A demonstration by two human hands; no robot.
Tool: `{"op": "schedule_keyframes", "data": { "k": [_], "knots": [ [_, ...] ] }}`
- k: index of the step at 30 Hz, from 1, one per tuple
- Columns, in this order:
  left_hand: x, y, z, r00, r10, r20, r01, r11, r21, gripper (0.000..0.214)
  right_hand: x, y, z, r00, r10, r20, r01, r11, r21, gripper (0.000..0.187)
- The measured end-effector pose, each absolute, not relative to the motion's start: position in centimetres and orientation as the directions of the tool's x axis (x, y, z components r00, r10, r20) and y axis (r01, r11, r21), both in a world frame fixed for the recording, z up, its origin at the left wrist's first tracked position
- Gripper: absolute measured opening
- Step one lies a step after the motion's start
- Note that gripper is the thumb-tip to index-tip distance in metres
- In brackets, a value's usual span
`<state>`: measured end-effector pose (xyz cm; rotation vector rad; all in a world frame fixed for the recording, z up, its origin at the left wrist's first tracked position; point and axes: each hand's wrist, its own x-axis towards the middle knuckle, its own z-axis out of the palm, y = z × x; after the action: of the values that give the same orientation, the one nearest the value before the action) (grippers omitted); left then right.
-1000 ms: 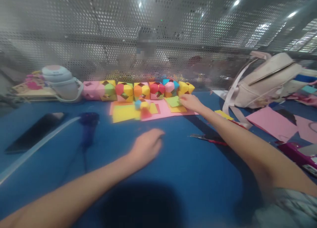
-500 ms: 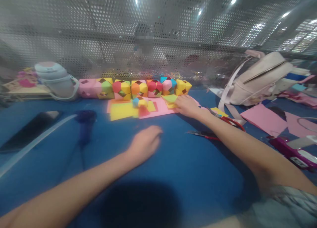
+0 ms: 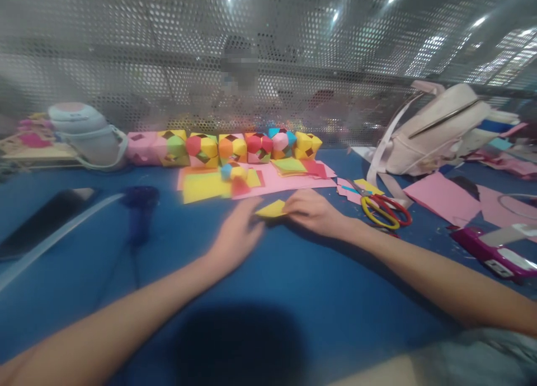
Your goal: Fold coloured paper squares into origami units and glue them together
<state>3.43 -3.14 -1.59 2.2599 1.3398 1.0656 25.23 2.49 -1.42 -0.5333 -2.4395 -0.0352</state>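
Note:
Just above the blue table, my right hand [image 3: 312, 211] pinches a small yellow piece of paper [image 3: 272, 209] by its right edge. My left hand [image 3: 238, 232], slightly blurred, is at the paper's left tip with thumb and fingers apart; whether it touches the paper is unclear. Behind my hands, a pink sheet [image 3: 274, 182] carries a stack of yellow-green paper [image 3: 289, 166] and red paper pieces. To the left of these are yellow sheets [image 3: 203, 187] and a small blue, yellow and red folded paper piece [image 3: 235, 174].
A row of colourful folded paper shapes [image 3: 232, 150] stands along the back. Scissors [image 3: 384, 210], pink paper [image 3: 444, 198], a purple tool [image 3: 490, 254] and a pale backpack [image 3: 436, 131] lie right. Left are a white bottle [image 3: 88, 134], a phone [image 3: 46, 218] and a dark blue stand [image 3: 140, 212].
My right hand has come back from the paper stack toward me with a yellow piece. My left hand has moved slightly forward and its fingers have spread.

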Motion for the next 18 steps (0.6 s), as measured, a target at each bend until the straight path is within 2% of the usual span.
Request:
{"op": "schedule_keyframes", "data": {
  "k": [3,6,9,11,13,18],
  "knots": [
    [3.3,-3.1,-1.9,0.365,0.814,0.452,0.631,-0.573,0.523,0.015,24.5,0.6,-1.1,-0.713,0.395,0.579,0.355,0.916,-0.188,0.015],
    [3.1,-3.1,-2.2,0.395,0.801,0.451,0.634,-0.592,0.497,0.017,24.2,0.1,-0.7,-0.727,0.445,0.523,0.336,0.895,-0.294,0.020],
    [3.1,-3.0,-2.3,0.403,0.809,0.428,0.644,-0.583,0.496,0.016,24.4,1.6,-0.4,-0.681,0.573,0.456,0.461,0.819,-0.340,0.028],
    [3.1,-3.0,-2.4,0.413,0.808,0.419,0.644,-0.585,0.493,0.016,24.8,3.5,-0.4,-0.606,0.691,0.394,0.639,0.718,-0.278,0.025],
    [3.1,-2.9,-2.6,0.419,0.803,0.423,0.642,-0.592,0.487,0.016,25.4,5.7,-0.5,-0.544,0.772,0.328,0.808,0.588,-0.044,0.022],
    [3.0,-2.8,-3.0,0.429,0.795,0.428,0.659,-0.600,0.454,0.014,25.9,9.9,-0.9,-0.497,0.810,0.312,0.865,0.490,0.108,0.027]
  ]
}}
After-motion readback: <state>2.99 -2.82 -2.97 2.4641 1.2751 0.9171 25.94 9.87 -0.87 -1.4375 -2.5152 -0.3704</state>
